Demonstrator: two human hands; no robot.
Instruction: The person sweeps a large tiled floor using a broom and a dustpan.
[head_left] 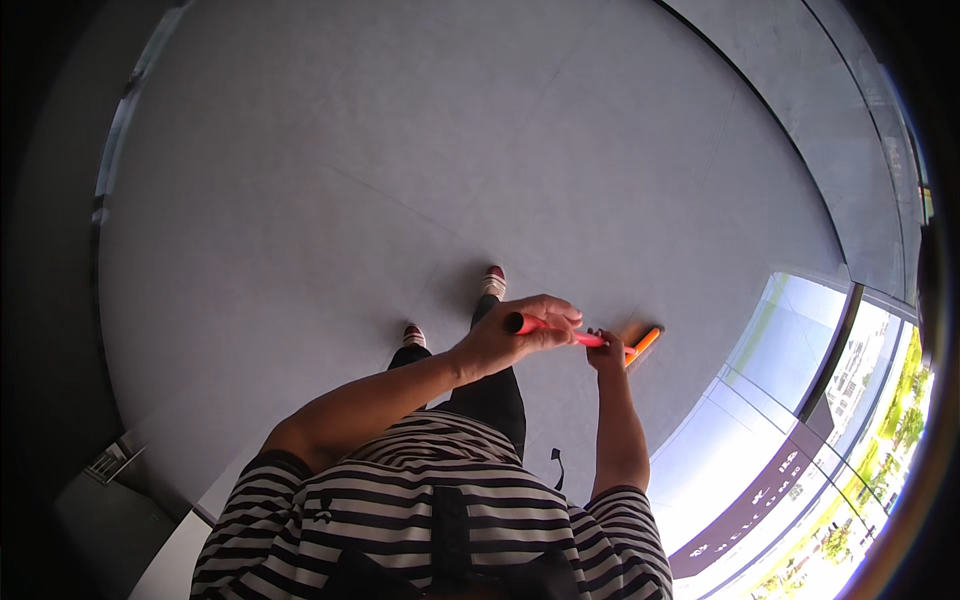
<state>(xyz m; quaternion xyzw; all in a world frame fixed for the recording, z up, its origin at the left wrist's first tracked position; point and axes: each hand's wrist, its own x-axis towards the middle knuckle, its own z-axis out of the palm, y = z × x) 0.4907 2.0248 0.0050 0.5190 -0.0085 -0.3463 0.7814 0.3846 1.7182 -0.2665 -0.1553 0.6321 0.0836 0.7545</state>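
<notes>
A long-handled broom [583, 339] slants away from my body toward the floor on the right. Its handle is red with a dark round end cap. At the far end is an orange head [645, 345], at the floor; its bristles are not clear. My left hand [500, 335] is around the handle near the capped end, thumb below and fingers rather straight along the top. Lower down, my right hand [606, 352] is closed around the handle, close to the head in the picture.
Grey floor [350, 220] with thin joint lines spreads ahead and to the left. Glass panels [790, 330] with a dark frame post [832, 350] stand on the right, bright outdoors behind them. My shoes [493, 281] are on the floor just beyond my left hand. A dark wall edge runs along the far left.
</notes>
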